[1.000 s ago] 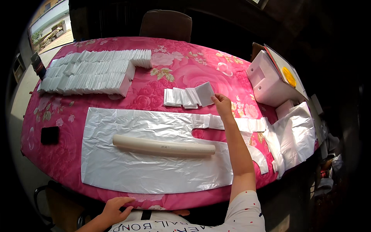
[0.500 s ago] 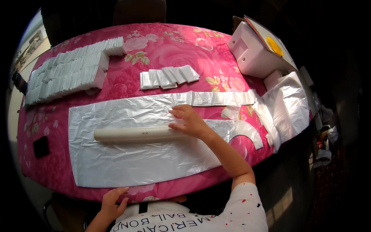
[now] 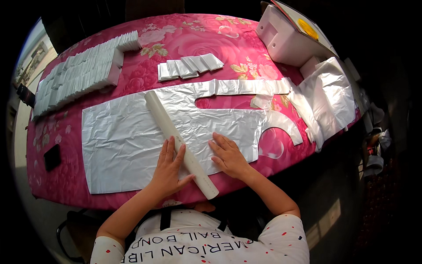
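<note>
Head view, taking the sheet's middle as the dial and its far edge as 12: the tube [image 3: 169,124] lies slantwise across the silvery sheet [image 3: 118,145], from 11 to 5 o'clock, its near end past the sheet's edge, probably so that it is easy to reach. The left hand [image 3: 168,171] has its fingers spread and extended, their tips on the tube's near-left side, thumb beside it; nothing is gripped, and the flat pose seems meant to steady or push. The right hand [image 3: 231,158], at 4 o'clock, is loosely open over the sheet with nothing in hold, perhaps keeping the film flat; how hard it presses I cannot tell.

Around the sheet on the worktop [image 3: 189,44], packets [image 3: 189,67] overlap in a row at 12, likely fanned so each stays separate. The stack [image 3: 83,79] stands in tight rows at 10, which would keep it upright. A box [image 3: 281,39] sits at 1:30, loose film [image 3: 329,97] bunches at 2:30, and a black square [image 3: 52,157] lies just below 9.
</note>
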`<state>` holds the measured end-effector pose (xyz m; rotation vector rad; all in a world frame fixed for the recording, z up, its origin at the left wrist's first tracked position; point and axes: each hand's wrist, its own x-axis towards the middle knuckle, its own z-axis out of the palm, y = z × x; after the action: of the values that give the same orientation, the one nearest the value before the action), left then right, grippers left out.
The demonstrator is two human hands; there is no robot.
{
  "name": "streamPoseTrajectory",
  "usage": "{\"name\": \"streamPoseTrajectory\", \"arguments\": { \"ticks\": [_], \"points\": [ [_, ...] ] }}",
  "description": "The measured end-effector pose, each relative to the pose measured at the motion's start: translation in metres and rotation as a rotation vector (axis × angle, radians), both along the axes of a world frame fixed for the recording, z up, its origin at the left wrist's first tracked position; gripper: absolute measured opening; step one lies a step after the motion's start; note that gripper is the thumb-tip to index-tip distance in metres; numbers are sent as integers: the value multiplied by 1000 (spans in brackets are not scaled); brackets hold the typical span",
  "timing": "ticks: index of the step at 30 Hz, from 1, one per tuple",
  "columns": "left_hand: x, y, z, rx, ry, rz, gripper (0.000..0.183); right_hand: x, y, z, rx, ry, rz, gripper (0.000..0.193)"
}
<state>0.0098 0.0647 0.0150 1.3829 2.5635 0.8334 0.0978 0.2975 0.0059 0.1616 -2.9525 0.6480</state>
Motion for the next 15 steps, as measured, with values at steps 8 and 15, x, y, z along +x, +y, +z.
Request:
{"name": "streamPoseTrajectory", "arguments": {
  "ticks": [8,15],
  "points": [
    [17,44,12,7,12,-176,68,50,197,-30,269,178,-713,41],
    [24,54,13,-4,55,-159,65,73,220,-26,251,276,-882,19]
  ]
}}
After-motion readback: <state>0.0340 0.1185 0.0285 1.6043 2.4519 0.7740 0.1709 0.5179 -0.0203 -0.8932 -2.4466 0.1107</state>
